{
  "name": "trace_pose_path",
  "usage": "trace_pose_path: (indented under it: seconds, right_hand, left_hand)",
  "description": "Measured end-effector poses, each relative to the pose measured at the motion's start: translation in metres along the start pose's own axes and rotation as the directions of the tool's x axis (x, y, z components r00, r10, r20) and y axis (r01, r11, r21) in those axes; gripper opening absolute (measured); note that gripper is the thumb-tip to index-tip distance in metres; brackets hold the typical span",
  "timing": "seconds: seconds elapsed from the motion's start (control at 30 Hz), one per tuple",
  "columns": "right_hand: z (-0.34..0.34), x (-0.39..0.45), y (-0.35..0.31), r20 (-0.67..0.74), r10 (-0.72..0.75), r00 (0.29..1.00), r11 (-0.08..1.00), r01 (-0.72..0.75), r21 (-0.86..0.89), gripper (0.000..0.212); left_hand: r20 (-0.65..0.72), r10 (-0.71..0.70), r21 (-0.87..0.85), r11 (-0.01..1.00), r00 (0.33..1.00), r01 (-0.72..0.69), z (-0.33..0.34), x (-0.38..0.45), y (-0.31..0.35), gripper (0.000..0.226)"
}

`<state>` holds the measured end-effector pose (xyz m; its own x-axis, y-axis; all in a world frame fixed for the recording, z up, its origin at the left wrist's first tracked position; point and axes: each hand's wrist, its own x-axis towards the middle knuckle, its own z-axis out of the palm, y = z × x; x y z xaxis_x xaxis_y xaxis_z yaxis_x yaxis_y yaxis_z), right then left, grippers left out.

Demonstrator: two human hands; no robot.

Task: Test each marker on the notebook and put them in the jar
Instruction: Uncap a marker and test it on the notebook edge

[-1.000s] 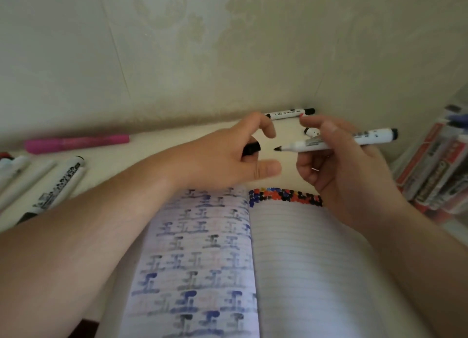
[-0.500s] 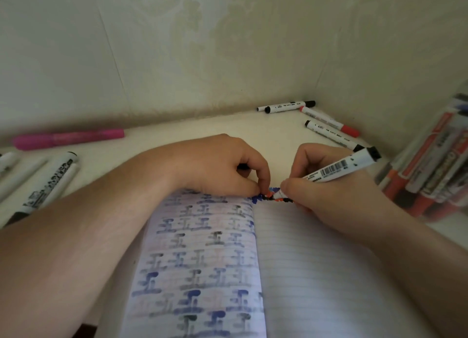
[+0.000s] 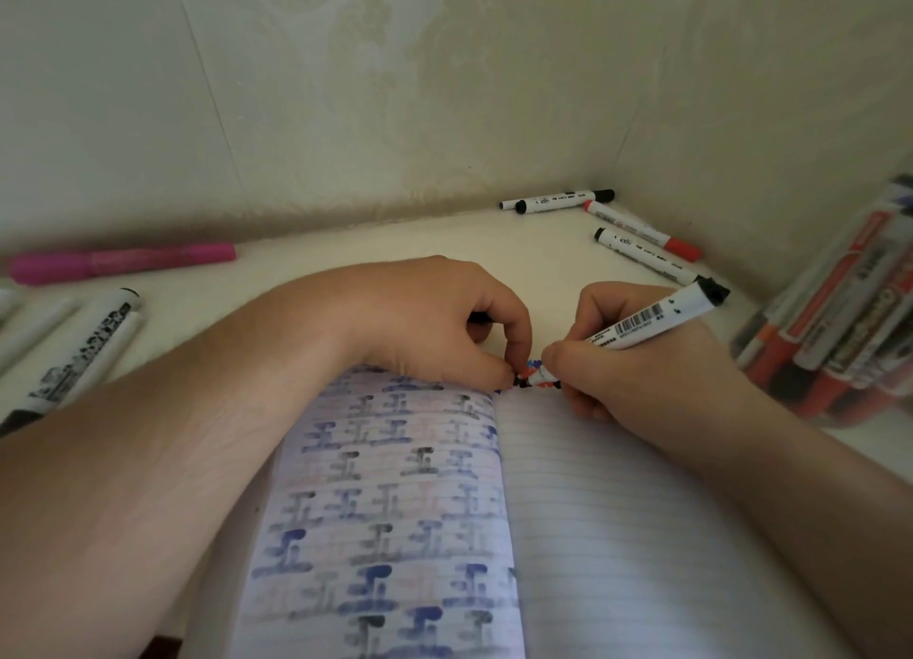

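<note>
An open notebook (image 3: 617, 535) lies in front of me, its left page covered with blue and black marks, its right page lined and mostly blank. My right hand (image 3: 637, 362) grips a white marker (image 3: 652, 318) with a black end, its tip pressed on the row of coloured dots at the top of the right page. My left hand (image 3: 444, 327) rests curled on the top edge of the left page, and a small black piece, apparently the marker's cap (image 3: 478, 317), shows inside its fingers. A clear jar (image 3: 840, 327) holding several markers lies at the right edge.
Three loose markers (image 3: 637, 228) lie in the far right corner against the wall. A pink marker (image 3: 123, 262) lies at the far left, and several white markers (image 3: 84, 352) lie at the left edge. Walls close the table off behind and to the right.
My right hand has brought the uncapped marker down from the air onto the page's top edge. My left hand has lowered onto the notebook beside it.
</note>
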<state>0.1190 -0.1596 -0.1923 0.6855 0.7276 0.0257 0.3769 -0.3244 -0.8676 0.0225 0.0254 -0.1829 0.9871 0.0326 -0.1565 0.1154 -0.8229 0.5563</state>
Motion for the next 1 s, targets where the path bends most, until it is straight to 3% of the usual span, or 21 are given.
trace_pose_path:
  seconds: [1.0]
  right_hand:
    - [0.0005,0.0021,0.0028,-0.005,-0.033,0.999,0.999,0.033,0.013,0.024]
  left_hand:
    - [0.012,-0.008,-0.014,1.0,1.0,0.009,-0.0009,-0.0023,0.0016,0.007]
